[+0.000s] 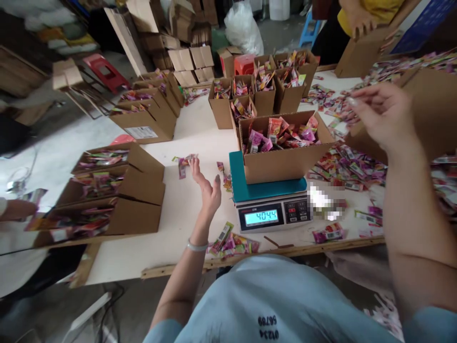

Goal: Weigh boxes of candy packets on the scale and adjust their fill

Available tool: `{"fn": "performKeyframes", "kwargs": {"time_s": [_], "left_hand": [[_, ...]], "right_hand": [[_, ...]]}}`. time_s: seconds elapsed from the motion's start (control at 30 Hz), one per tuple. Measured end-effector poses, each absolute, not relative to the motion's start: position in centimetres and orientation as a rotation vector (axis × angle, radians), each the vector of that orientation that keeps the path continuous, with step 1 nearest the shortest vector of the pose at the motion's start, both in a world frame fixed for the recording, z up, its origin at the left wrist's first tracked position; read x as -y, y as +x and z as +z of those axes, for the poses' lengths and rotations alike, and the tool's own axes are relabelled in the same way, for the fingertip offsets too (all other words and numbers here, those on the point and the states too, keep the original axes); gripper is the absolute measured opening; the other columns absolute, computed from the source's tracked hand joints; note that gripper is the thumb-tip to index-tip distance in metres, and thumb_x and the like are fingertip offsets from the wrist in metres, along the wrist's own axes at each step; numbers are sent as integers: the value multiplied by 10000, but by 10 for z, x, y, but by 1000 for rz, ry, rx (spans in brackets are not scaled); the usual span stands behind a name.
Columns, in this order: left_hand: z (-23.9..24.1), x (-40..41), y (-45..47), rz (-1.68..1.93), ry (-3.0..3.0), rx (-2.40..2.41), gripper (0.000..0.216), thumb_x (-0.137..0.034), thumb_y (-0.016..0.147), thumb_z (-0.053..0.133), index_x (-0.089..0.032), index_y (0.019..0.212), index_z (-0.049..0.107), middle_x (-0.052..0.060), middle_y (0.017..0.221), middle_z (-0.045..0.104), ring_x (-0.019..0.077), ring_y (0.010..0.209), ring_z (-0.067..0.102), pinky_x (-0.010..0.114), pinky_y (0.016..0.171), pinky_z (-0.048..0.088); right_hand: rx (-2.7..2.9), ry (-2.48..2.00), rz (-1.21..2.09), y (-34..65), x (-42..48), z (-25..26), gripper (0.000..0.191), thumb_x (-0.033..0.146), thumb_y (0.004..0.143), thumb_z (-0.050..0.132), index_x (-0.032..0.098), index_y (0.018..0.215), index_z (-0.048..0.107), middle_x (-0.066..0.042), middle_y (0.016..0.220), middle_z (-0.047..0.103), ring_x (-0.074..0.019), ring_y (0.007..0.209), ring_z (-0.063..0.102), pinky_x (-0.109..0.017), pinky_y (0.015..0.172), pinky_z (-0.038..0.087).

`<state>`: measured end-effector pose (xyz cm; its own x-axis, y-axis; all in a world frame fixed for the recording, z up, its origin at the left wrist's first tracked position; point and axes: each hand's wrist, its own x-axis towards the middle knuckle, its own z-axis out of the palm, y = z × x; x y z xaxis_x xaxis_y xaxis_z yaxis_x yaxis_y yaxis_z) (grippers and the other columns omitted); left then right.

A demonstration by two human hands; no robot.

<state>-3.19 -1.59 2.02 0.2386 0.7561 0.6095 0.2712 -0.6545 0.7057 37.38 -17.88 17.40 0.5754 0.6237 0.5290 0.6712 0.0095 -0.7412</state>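
Left hand [207,194] spread and empty mid-frame, right hand [387,116] curled upper right, contents I can't tell, and one knock could spill packets [274,129] from the centre carton [282,164]!

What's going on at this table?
An open carton of small packets sits on a digital scale, display lit. The person's left hand is open to one side, near loose packets; the right hand is raised on the other, grip unclear. Across the table, a co-worker's hand touches another carton.
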Motion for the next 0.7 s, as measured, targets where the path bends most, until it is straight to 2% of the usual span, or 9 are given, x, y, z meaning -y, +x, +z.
{"fn": "performKeyframes", "kwargs": {"time_s": [0.2,0.37,0.43,0.5,0.6,0.7], "left_hand": [[17,18,-18,1396,2067,-891,808,-709,1009,416,-275,1669,248,148,1797,172,302,1695,51,566,1359,96],[18,19,-22,1403,2055,-872,803,-706,1008,423,-288,1671,246,134,1804,150,300,1696,51,557,1362,97],[14,19,-25,1385,2049,-889,807,-708,1011,412,-281,1673,237,143,1802,152,300,1695,58,560,1362,95],[7,18,-27,1362,2032,-911,819,-717,1006,412,-275,1672,235,152,1798,160,303,1693,71,563,1361,98],[-5,18,-23,1309,1993,-913,842,-739,989,437,-283,1669,239,164,1785,198,306,1690,102,567,1355,118],[-14,20,-15,1231,1968,-884,874,-743,979,466,-275,1676,224,194,1776,203,321,1687,110,586,1345,135]], "right_hand": [[1271,-1736,-108,357,175,189,307,469,916,795,178,1010,774,-108,986,759,-114,799,700,-289,761,559],[1324,-1723,-152,362,160,192,311,449,946,763,145,1010,757,-78,937,733,-89,796,662,-273,830,566],[1264,-1694,-62,372,154,183,292,411,943,775,144,1058,744,-89,990,734,-91,806,662,-270,825,569],[1162,-1694,95,379,149,173,295,346,947,777,158,1164,711,-111,1127,730,-98,854,678,-259,805,566],[970,-1724,403,377,142,161,324,256,1000,701,206,1313,636,-106,1310,694,-89,978,694,-225,820,545],[860,-1701,606,362,138,157,303,174,1037,610,210,1337,627,-80,1296,710,-44,989,687,-180,860,510]]}}
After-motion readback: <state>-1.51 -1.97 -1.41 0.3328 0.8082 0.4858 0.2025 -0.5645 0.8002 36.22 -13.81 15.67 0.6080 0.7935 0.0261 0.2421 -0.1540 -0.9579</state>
